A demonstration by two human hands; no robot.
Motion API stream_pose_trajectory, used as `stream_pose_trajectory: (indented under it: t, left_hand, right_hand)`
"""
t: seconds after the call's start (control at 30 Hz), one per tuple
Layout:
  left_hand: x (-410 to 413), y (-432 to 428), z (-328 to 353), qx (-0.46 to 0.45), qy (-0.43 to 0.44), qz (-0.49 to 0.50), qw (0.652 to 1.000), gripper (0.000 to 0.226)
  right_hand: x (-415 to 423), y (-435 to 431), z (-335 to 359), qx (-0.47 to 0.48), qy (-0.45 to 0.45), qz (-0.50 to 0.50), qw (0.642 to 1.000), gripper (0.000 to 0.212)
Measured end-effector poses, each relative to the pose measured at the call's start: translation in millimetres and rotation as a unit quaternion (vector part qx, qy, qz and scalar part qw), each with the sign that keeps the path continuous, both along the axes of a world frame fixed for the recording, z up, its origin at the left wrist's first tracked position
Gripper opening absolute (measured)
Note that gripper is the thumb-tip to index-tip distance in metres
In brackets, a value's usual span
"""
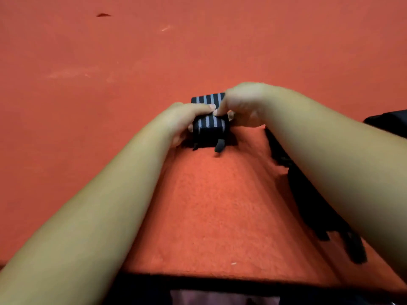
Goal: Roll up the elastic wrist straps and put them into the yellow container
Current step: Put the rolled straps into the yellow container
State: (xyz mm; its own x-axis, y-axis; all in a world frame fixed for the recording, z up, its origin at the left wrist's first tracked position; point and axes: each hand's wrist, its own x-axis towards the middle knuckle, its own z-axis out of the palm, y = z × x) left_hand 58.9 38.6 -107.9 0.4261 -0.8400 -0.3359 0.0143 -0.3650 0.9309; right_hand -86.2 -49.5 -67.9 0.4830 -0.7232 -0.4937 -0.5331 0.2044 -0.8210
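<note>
A black wrist strap with grey stripes [209, 126] lies on the orange cloth-covered surface [209, 205], partly rolled into a thick coil. Its flat unrolled end [207, 99] stretches away from me. My left hand [185, 119] grips the roll's left side, thumb on top. From the right, my right hand [244, 104] pinches the top of the roll with curled fingers. A short black loop hangs from the roll's near side. The yellow container is not in view.
A second black strap [308, 194] lies stretched under my right forearm toward the near right. A dark object [392, 122] sits at the right edge. The surface's dark front edge [220, 280] runs along the bottom.
</note>
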Motion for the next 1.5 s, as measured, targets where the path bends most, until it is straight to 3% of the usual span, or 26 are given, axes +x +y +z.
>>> stream_pose_trajectory:
  t: [0.17,0.3,0.4,0.6,0.73,0.83,1.1,1.2,1.3,1.5]
  left_hand:
    - [13,-24,-15,0.007,0.078,0.016,0.997,0.034]
    - [4,-21,-15,0.038,0.066,0.045,0.996,0.032]
    - [-9,-19,-1,0.081,0.061,0.05,0.994,0.027]
    - [-31,-8,25,0.193,0.108,0.05,0.974,0.032]
    - [-63,-2,37,0.212,0.153,0.045,0.964,0.016]
    - [-85,-5,37,0.198,0.176,0.032,0.964,0.01]
    - [-111,-6,22,0.223,0.167,0.034,0.96,0.039]
    - [-111,-10,23,0.233,0.167,0.038,0.957,0.032]
    - [-112,-12,35,0.23,0.172,0.04,0.957,0.024]
    - [-117,-25,95,0.209,0.198,0.044,0.957,0.032]
  right_hand:
    - [20,-43,-1,-0.063,0.029,0.001,0.998,0.025]
    - [-3,-62,10,-0.141,0.065,-0.043,0.987,0.015]
    - [-34,-63,22,-0.173,0.104,-0.074,0.977,0.021]
    - [-101,-49,35,-0.115,0.218,-0.106,0.963,0.059]
    - [-126,-35,44,0.033,0.257,-0.106,0.96,0.06]
    - [-140,-31,33,0.083,0.238,-0.081,0.964,0.046]
    - [-152,-22,13,0.139,0.158,-0.106,0.972,0.044]
    - [-148,-18,13,0.125,0.126,-0.101,0.979,0.039]
    - [-146,-14,21,0.101,0.106,-0.099,0.984,0.047]
    - [-156,-25,74,0.144,0.029,-0.166,0.975,0.041]
